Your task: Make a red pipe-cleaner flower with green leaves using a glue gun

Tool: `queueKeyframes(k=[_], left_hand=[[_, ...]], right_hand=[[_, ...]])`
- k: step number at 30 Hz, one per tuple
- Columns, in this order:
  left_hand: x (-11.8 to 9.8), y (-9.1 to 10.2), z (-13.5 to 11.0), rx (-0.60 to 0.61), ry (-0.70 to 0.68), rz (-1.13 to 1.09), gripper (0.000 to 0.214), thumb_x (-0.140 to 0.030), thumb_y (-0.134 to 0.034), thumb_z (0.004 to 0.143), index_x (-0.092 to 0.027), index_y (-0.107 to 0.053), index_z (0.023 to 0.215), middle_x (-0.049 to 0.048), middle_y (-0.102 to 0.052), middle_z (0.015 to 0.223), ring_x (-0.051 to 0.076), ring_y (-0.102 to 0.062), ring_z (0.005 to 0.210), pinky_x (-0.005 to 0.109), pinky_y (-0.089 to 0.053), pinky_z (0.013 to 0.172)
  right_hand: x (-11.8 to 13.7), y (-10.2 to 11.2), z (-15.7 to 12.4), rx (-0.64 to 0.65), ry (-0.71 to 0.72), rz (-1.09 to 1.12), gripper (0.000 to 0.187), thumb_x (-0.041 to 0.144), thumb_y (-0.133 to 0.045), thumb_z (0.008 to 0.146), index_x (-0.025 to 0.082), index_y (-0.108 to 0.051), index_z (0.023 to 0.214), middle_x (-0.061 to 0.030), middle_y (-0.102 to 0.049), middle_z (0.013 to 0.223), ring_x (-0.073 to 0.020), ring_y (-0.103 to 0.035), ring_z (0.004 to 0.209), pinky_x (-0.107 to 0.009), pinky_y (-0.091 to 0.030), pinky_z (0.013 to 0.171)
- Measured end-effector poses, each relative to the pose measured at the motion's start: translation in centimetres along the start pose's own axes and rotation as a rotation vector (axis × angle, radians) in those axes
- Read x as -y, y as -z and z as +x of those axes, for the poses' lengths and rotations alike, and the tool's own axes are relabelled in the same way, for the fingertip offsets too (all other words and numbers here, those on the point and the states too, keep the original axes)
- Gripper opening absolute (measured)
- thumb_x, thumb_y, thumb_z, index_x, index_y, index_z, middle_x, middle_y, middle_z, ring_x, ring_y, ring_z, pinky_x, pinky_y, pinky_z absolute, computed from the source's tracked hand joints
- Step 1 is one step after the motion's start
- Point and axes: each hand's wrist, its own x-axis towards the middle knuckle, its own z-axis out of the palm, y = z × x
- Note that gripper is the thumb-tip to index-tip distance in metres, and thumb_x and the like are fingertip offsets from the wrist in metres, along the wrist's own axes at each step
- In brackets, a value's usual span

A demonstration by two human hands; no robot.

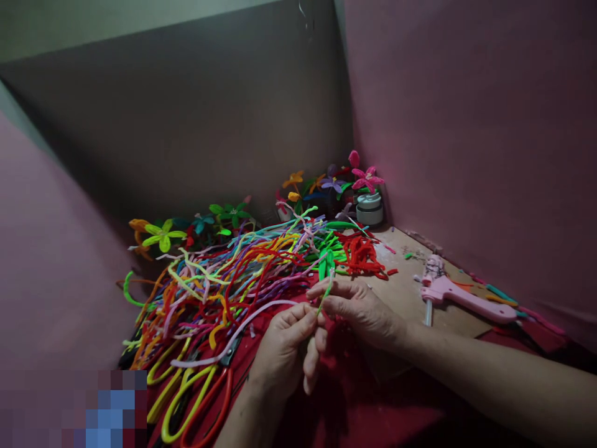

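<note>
My left hand [285, 344] and my right hand [360, 309] meet at the middle of the picture. Both pinch a thin green pipe cleaner [327, 287] that stands up between their fingertips. A lavender pipe cleaner [242, 330] also runs from my left hand's fingers out to the left. Just beyond the hands lies a big tangle of coloured pipe cleaners [233, 274], with loose green pieces [329, 252] and red pieces [361, 254] at its right end.
Finished pipe-cleaner flowers [163, 235] stand along the back wall, more flowers [366, 178] in the corner by a small white pot [370, 208]. A pink glue gun [459, 297] lies at right. Red and yellow scissors [196, 398] lie near left. Pink walls close in both sides.
</note>
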Motion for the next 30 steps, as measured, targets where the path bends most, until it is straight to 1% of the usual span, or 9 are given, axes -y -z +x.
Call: queueKeyframes(k=[2,5,10,16,19,22,25,27,30], left_hand=[[0.0,0.1,0.0,0.002,0.005,-0.016,0.018,-0.024,-0.054,0.082,-0.010,-0.057,0.071,-0.0014,-0.059,0.048,0.004,-0.039,0.021,0.013,-0.033,0.022],[-0.1,0.2,0.0,0.011,0.012,-0.026,0.021,-0.026,-0.054,0.083,-0.011,-0.056,0.069,-0.0017,-0.058,0.045,0.005,-0.041,0.021,0.013,-0.033,0.023],[-0.2,0.4,-0.1,0.010,0.008,-0.027,0.017,-0.024,-0.055,0.082,-0.011,-0.057,0.072,-0.0018,-0.059,0.048,0.005,-0.042,0.021,0.013,-0.032,0.022],[-0.1,0.9,-0.2,0.060,0.047,-0.041,0.017,-0.023,-0.050,0.084,-0.011,-0.058,0.076,-0.0010,-0.060,0.053,0.005,-0.041,0.022,0.015,-0.035,0.021],[-0.2,0.8,-0.2,0.044,0.053,0.020,0.018,-0.025,-0.050,0.084,-0.011,-0.057,0.077,0.0005,-0.062,0.056,0.007,-0.045,0.025,0.016,-0.035,0.022],[-0.1,0.1,-0.1,-0.051,0.005,0.197,0.017,-0.028,-0.054,0.082,-0.012,-0.056,0.080,0.0010,-0.063,0.060,0.009,-0.053,0.032,0.018,-0.042,0.029],[0.1,-0.7,0.0,-0.236,-0.090,0.417,0.018,-0.025,-0.063,0.074,-0.016,-0.053,0.086,-0.0034,-0.060,0.063,0.011,-0.057,0.039,0.021,-0.046,0.037],[0.4,-1.0,0.0,-0.352,-0.164,0.562,0.016,-0.025,-0.063,0.073,-0.017,-0.052,0.081,-0.0053,-0.056,0.062,0.011,-0.057,0.042,0.021,-0.046,0.040],[0.7,-0.9,0.1,-0.434,-0.253,0.759,0.013,-0.027,-0.057,0.078,-0.016,-0.053,0.072,-0.0051,-0.054,0.059,0.009,-0.057,0.046,0.020,-0.044,0.047]], right_hand=[[0.1,0.0,0.0,0.019,-0.002,-0.006,0.024,0.028,-0.068,0.072,0.020,-0.069,0.095,-0.0004,-0.062,0.082,-0.0114,-0.054,0.076,-0.027,-0.039,0.080],[0.1,0.0,-0.1,0.023,-0.004,-0.050,0.026,0.028,-0.064,0.076,0.020,-0.068,0.101,-0.0017,-0.063,0.083,-0.0118,-0.054,0.075,-0.026,-0.042,0.075],[0.2,0.1,0.0,0.015,0.048,-0.109,0.020,0.026,-0.058,0.080,0.019,-0.070,0.094,-0.0019,-0.063,0.079,-0.0132,-0.054,0.077,-0.028,-0.041,0.077],[0.5,0.3,0.1,0.040,0.010,-0.054,0.017,0.023,-0.059,0.077,0.018,-0.070,0.089,-0.0020,-0.063,0.081,-0.0143,-0.054,0.079,-0.030,-0.040,0.079],[0.5,0.3,0.1,0.034,0.016,-0.040,0.015,0.024,-0.060,0.077,0.017,-0.070,0.085,-0.0026,-0.062,0.080,-0.0149,-0.055,0.079,-0.031,-0.040,0.080],[0.5,0.2,0.2,-0.028,0.041,-0.073,0.012,0.025,-0.060,0.078,0.016,-0.069,0.080,-0.0022,-0.061,0.081,-0.0147,-0.054,0.081,-0.031,-0.038,0.082],[0.3,0.1,0.2,-0.105,0.047,-0.113,0.012,0.027,-0.061,0.077,0.017,-0.067,0.075,-0.0009,-0.060,0.079,-0.0142,-0.052,0.080,-0.030,-0.038,0.081],[0.1,0.1,0.3,-0.147,0.047,-0.155,0.014,0.029,-0.061,0.077,0.016,-0.065,0.073,-0.0002,-0.058,0.076,-0.0134,-0.050,0.077,-0.030,-0.038,0.078],[-0.2,0.1,0.3,-0.159,0.047,-0.220,0.018,0.032,-0.060,0.078,0.016,-0.065,0.074,-0.0001,-0.058,0.074,-0.0130,-0.049,0.073,-0.029,-0.038,0.075]])
